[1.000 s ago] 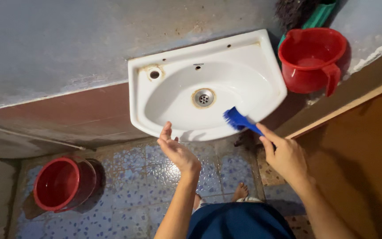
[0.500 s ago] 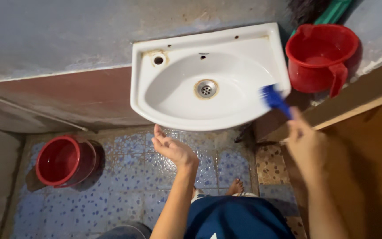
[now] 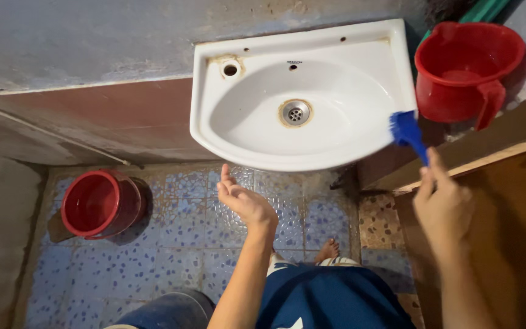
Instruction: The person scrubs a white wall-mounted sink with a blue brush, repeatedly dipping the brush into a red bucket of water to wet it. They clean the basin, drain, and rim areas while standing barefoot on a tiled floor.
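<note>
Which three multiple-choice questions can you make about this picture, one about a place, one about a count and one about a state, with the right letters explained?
1. Where is the head of the blue brush?
A. over the drain
B. beside the right edge of the white sink
C. inside the bucket on the floor

2. How many red containers are in view?
A. one
B. two
C. three

3. How is the left hand?
A. open and holding nothing
C. flat on the sink rim
B. closed around a cloth

Answers:
1 B, because the bristles sit at the sink's right edge, next to the red jug, held by the right hand.
2 B, because only the jug on the ledge and the red bucket on the tiled floor show.
3 A, because its fingers are spread, palm up, below the sink front.
</note>
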